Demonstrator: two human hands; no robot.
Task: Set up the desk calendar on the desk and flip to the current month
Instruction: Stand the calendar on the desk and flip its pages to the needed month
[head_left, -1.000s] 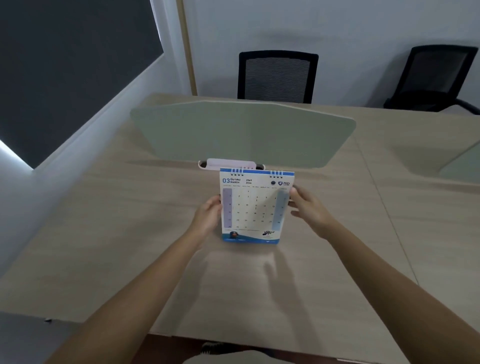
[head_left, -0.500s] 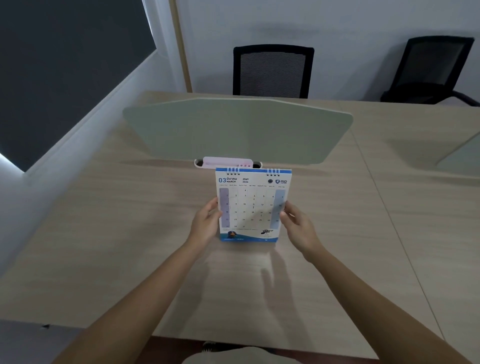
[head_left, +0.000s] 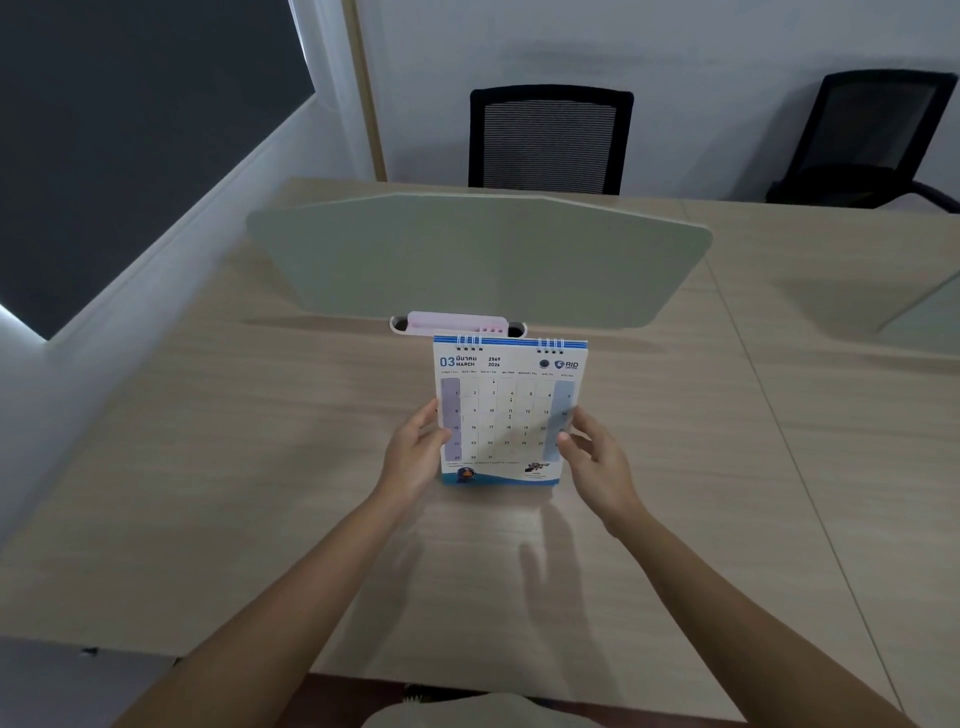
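A white spiral-bound desk calendar (head_left: 506, 410) stands upright on the light wooden desk (head_left: 260, 467), showing the page "03 MARCH 2026". My left hand (head_left: 415, 452) grips its left edge, thumb on the front of the page. My right hand (head_left: 597, 457) is at its right edge, fingers curled around the lower right side and touching the page. The calendar's bottom edge rests on the desk surface.
A pale green divider panel (head_left: 478, 260) stands across the desk just behind the calendar. A white and pink cable box (head_left: 457, 323) sits at its foot. Two black mesh chairs (head_left: 548, 137) (head_left: 872, 140) stand beyond the desk. A wall runs along the left.
My right hand slid down the calendar's right edge from near the top to the lower part. The calendar stayed standing in the same spot, and my left hand kept its hold.
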